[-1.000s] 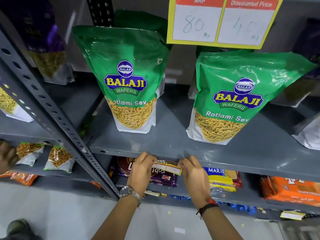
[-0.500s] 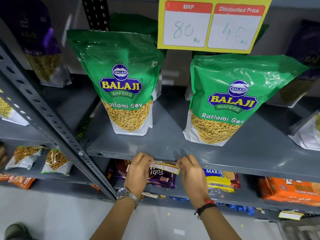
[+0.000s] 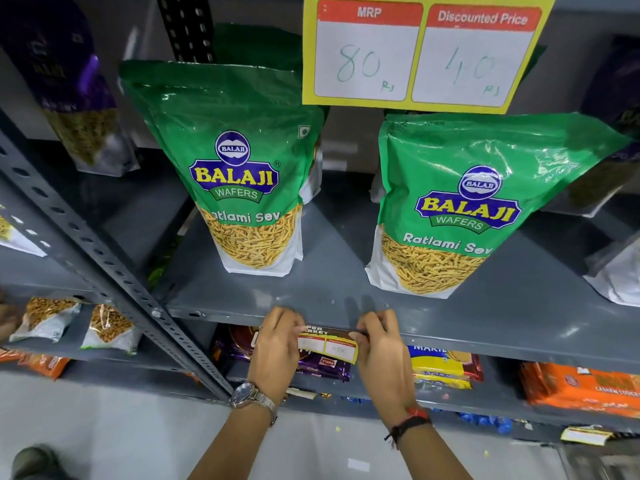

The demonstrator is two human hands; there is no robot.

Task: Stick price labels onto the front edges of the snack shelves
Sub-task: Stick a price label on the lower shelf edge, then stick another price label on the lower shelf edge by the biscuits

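Observation:
A small yellow price label (image 3: 329, 345) with two white boxes lies against the front edge of the grey snack shelf (image 3: 485, 344). My left hand (image 3: 277, 344) pinches its left end, and my right hand (image 3: 379, 351) pinches its right end. The label's top strip touches the shelf lip, while the lower part hangs below it. Two green Balaji Ratlami Sev bags (image 3: 242, 174) (image 3: 460, 209) stand on the shelf above my hands. A larger yellow price label (image 3: 422, 53), marked 80 and 40, hangs from the shelf above.
A perforated grey upright (image 3: 104, 258) runs diagonally at the left. Purple and yellow biscuit packs (image 3: 443, 367) and orange packs (image 3: 581, 386) lie on the shelf below. Small snack packets (image 3: 107, 327) sit on the lower left shelf. A loose label (image 3: 581, 434) lies at the bottom right.
Both hands have brought the label up to the shelf's front lip and it now sits level there. The view has shifted slightly right and down.

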